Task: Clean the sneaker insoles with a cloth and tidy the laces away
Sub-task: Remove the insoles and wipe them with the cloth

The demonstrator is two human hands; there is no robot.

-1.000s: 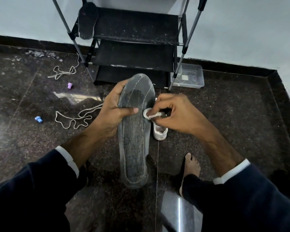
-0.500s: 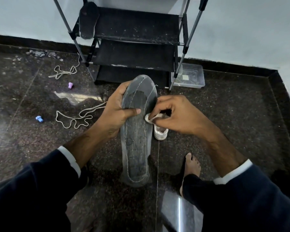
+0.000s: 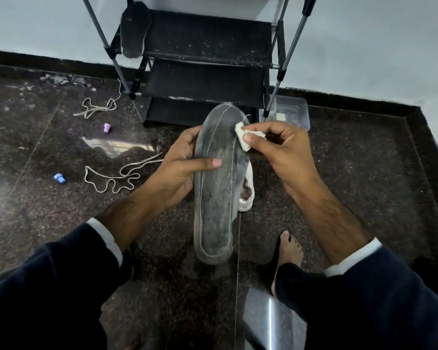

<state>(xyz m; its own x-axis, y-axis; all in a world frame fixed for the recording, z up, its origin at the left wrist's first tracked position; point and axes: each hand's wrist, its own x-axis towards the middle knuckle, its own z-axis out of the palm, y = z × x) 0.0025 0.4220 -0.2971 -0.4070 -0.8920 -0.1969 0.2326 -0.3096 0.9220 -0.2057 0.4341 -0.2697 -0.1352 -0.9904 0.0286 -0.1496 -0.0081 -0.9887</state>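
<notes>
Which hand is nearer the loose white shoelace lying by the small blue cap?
Left. The left hand grips the grey insole just right of that white shoelace; the right hand, pinching the white cloth, is beyond the insole.

Insole [image 3: 219, 188]: grey, pale stitch line. Cloth [image 3: 243, 137]: white. Laces [image 3: 111, 176]: off-white. Sneaker [image 3: 247, 195]: white. Floor [image 3: 339, 173]: dark speckled stone. Rack [image 3: 205, 79]: black shelves, grey poles. Caps: purple [image 3: 107, 128], blue [image 3: 59, 178].

Left grip [image 3: 180, 170] curled with thumb across, right grip [image 3: 276, 145] pinching
</notes>
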